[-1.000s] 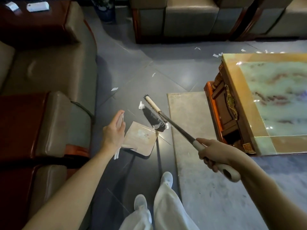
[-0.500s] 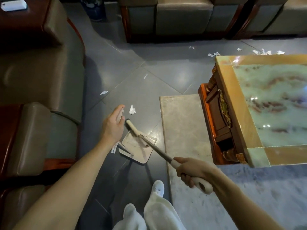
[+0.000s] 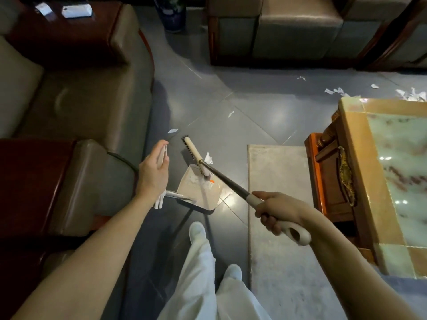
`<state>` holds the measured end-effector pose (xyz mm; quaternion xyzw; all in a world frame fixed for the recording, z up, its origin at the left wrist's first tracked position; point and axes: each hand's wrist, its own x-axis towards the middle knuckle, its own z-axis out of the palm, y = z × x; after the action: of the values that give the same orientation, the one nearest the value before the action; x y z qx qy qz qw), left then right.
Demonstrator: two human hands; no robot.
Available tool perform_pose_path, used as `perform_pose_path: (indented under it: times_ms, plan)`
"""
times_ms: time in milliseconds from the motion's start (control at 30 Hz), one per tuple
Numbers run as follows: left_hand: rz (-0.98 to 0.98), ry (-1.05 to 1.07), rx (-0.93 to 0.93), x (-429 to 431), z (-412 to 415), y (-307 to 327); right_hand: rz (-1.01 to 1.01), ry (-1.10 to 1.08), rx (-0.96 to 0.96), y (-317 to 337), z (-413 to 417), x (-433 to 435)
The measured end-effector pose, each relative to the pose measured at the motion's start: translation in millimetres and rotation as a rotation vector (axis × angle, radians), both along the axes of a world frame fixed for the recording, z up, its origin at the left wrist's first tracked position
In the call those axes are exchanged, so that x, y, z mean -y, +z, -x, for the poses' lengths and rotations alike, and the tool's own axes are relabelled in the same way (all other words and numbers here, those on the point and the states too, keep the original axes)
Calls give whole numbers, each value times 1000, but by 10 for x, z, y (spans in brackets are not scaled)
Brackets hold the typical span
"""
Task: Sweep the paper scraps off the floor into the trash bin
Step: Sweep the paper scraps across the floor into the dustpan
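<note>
Left hand (image 3: 152, 174): bare forearm extended forward from lower left, palm turned inward, fingers (image 3: 161, 148) loosely curled about a slim white upright handle (image 3: 161, 179), thumb uppermost, positioned just left of the dustpan (image 3: 198, 192). Right hand (image 3: 276, 210): bare forearm extended from lower right, wrist bent down, fingers wrapped fully round the white grip of the broom (image 3: 217, 176), knuckles up, positioned right of and nearer the body than the dustpan. Legs: white trousers, both white shoes planted behind the dustpan, left foot (image 3: 197, 232) forward of right foot (image 3: 233, 271).
</note>
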<state>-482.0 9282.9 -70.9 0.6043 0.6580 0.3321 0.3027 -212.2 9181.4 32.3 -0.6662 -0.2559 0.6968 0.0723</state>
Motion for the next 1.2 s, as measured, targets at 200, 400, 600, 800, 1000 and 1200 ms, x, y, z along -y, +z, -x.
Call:
perform_pose_path:
  times_ms: [200, 400, 600, 800, 1000, 1200]
  plan:
    - [43, 23, 23, -613, 175, -93, -23, -6, 78, -273, 141, -918]
    - [66, 2, 25, -1335, 222, -175, -14, 233, 250, -762, 440, -1623]
    - [62, -18, 12, -1793, 290, -179, 221, 77, 23, -625, 556, -1799]
    - [83, 25, 27, -1904, 541, -154, 227, -20, -52, -109, 392, -2227]
    - [69, 161, -6, -2178, 725, -135, 81, 50, 12, -54, 427, -3013]
    - [129, 276, 23, -2734, 774, -132, -23, 220, 88, -349, 565, -4157]
